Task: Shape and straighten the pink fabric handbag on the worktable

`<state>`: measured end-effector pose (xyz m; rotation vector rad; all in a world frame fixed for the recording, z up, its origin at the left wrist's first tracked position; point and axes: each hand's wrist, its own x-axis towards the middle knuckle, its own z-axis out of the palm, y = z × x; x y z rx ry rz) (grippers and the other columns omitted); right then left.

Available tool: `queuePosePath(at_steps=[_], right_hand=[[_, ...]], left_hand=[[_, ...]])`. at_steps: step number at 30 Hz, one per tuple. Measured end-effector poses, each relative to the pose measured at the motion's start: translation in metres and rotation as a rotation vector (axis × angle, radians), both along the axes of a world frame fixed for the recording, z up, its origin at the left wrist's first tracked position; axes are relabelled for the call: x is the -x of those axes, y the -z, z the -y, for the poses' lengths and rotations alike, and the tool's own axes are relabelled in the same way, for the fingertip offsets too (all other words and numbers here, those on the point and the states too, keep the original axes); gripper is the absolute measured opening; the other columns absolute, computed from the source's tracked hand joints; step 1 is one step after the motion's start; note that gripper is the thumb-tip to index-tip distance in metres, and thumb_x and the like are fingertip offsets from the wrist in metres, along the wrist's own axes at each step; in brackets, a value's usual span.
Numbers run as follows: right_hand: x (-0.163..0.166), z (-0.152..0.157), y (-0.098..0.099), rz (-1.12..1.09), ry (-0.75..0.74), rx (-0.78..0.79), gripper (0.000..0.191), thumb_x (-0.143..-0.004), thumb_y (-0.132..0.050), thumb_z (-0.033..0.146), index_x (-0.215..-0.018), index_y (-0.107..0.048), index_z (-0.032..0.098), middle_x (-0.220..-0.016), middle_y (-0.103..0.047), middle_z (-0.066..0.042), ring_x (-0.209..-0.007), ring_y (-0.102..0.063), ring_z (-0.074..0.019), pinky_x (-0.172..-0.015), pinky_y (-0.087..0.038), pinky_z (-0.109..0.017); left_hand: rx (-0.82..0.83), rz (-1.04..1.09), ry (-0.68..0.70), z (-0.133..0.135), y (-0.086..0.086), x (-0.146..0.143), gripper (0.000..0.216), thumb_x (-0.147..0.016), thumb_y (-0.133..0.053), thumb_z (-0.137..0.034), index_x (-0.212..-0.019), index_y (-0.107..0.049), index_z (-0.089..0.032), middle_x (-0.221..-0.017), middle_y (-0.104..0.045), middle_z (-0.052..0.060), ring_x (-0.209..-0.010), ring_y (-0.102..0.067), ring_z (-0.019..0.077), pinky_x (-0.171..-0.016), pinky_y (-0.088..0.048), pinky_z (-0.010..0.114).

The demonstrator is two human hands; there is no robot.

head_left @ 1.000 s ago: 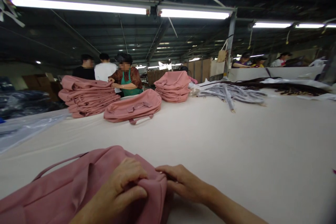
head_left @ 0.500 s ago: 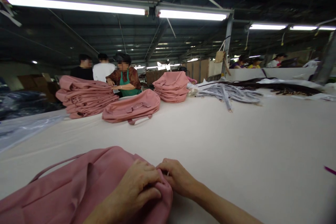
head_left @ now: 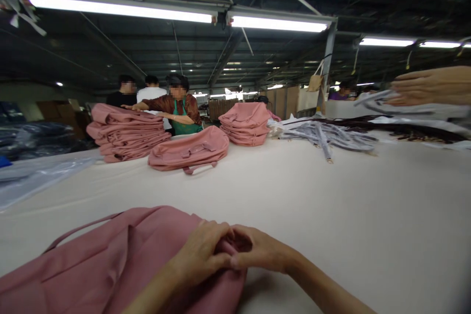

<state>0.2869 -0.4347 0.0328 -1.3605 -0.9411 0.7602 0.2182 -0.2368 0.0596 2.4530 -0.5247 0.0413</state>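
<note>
both hands meet at the near edge of the table (head_left: pixel 331 216): left hand (head_left: pixel 200 255) and right hand (head_left: pixel 263 254) each pinch the end of the pink bag (head_left: pixel 121 260) lying flat there, grip clenched on fabric. more pink bags (head_left: pixel 125 132) are stacked far across.

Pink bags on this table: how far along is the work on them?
Done, by the look of it: two stacks of folded pink bags at the far side of the table, one loose bag between them. In hand: the left hand and right hand pinch the corner of the near pink bag, which lies unfolded. Left: this bag and possibly the loose one.
</note>
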Motion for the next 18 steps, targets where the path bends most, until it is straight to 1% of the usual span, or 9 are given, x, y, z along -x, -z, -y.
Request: queuePosePath(at_steps=[3,5,7,8,9,10,12,16,18], right_hand=[[0.001,-0.005,0.004,-0.055,0.006,0.005,0.056,-0.07,-0.085,0.03,-0.118,-0.063,0.014,-0.107,-0.064,-0.006,-0.103,-0.059,-0.0224,-0.089,-0.044,-0.034],[0.001,-0.005,0.006,-0.085,0.024,0.014,0.062,-0.066,-0.086,0.028,-0.12,-0.06,0.013,-0.104,-0.065,-0.006,-0.099,-0.06,-0.0217,-0.085,-0.045,-0.033],[0.002,-0.004,0.005,-0.081,0.087,0.066,0.066,-0.06,-0.088,0.028,-0.117,-0.059,0.014,-0.095,-0.063,-0.002,-0.087,-0.057,-0.0171,-0.074,-0.043,-0.028],[0.003,-0.003,0.004,-0.063,0.123,0.106,0.066,-0.057,-0.088,0.028,-0.115,-0.06,0.014,-0.092,-0.061,0.0,-0.082,-0.054,-0.0154,-0.07,-0.041,-0.027],[0.003,-0.002,0.002,-0.037,0.151,0.147,0.066,-0.054,-0.088,0.029,-0.112,-0.061,0.014,-0.09,-0.06,0.001,-0.078,-0.051,-0.0145,-0.068,-0.039,-0.026],[0.004,-0.002,-0.001,-0.008,0.167,0.18,0.064,-0.053,-0.088,0.03,-0.11,-0.063,0.013,-0.089,-0.059,0.001,-0.077,-0.05,-0.0144,-0.068,-0.038,-0.027],[0.005,-0.002,-0.008,0.05,0.156,0.204,0.058,-0.053,-0.086,0.033,-0.104,-0.067,0.013,-0.085,-0.057,0.002,-0.077,-0.047,-0.0149,-0.069,-0.037,-0.028],[0.007,-0.003,-0.021,0.204,0.073,0.221,0.029,-0.063,-0.072,0.036,-0.082,-0.061,0.018,-0.08,-0.05,0.003,-0.075,-0.042,-0.0147,-0.066,-0.031,-0.028],[0.008,-0.004,-0.023,0.274,0.062,0.241,0.024,-0.064,-0.067,0.036,-0.077,-0.057,0.019,-0.082,-0.049,0.003,-0.077,-0.043,-0.0156,-0.067,-0.032,-0.028]], left_hand=[[0.05,0.076,0.047,-0.003,0.005,0.001,0.023,-0.079,-0.08,-0.034,-0.093,-0.067,-0.022,-0.092,-0.067,-0.001,-0.093,-0.055,0.0202,-0.085,-0.038,0.032],[-0.003,0.085,0.076,-0.007,-0.002,0.006,0.025,-0.078,-0.081,-0.033,-0.095,-0.066,-0.023,-0.095,-0.066,-0.002,-0.096,-0.055,0.0195,-0.101,-0.035,0.037],[-0.152,0.08,0.06,-0.016,-0.016,0.01,0.024,-0.077,-0.08,-0.029,-0.095,-0.066,-0.022,-0.097,-0.066,-0.003,-0.097,-0.057,0.0195,-0.117,-0.018,0.048],[-0.23,0.082,0.024,-0.023,-0.023,0.011,0.022,-0.077,-0.079,-0.027,-0.093,-0.065,-0.022,-0.096,-0.065,-0.002,-0.097,-0.057,0.0202,-0.12,-0.011,0.052],[-0.291,0.085,-0.017,-0.029,-0.029,0.012,0.019,-0.077,-0.076,-0.026,-0.091,-0.064,-0.021,-0.095,-0.065,-0.002,-0.097,-0.057,0.0208,-0.119,-0.011,0.055],[-0.329,0.095,-0.053,-0.036,-0.033,0.011,0.015,-0.078,-0.073,-0.024,-0.089,-0.063,-0.02,-0.094,-0.064,-0.001,-0.095,-0.056,0.0211,-0.118,-0.014,0.056],[-0.346,0.132,-0.061,-0.048,-0.036,0.009,0.008,-0.081,-0.067,-0.02,-0.087,-0.061,-0.019,-0.091,-0.062,-0.001,-0.092,-0.055,0.0201,-0.116,-0.02,0.054],[-0.309,0.275,0.002,-0.055,-0.029,0.001,0.012,-0.083,-0.064,-0.015,-0.077,-0.055,-0.019,-0.082,-0.058,-0.002,-0.085,-0.051,0.0186,-0.11,-0.029,0.048],[-0.253,0.314,-0.002,-0.054,-0.023,-0.003,0.016,-0.084,-0.066,-0.016,-0.075,-0.053,-0.019,-0.079,-0.057,-0.003,-0.083,-0.051,0.0178,-0.109,-0.029,0.047]])
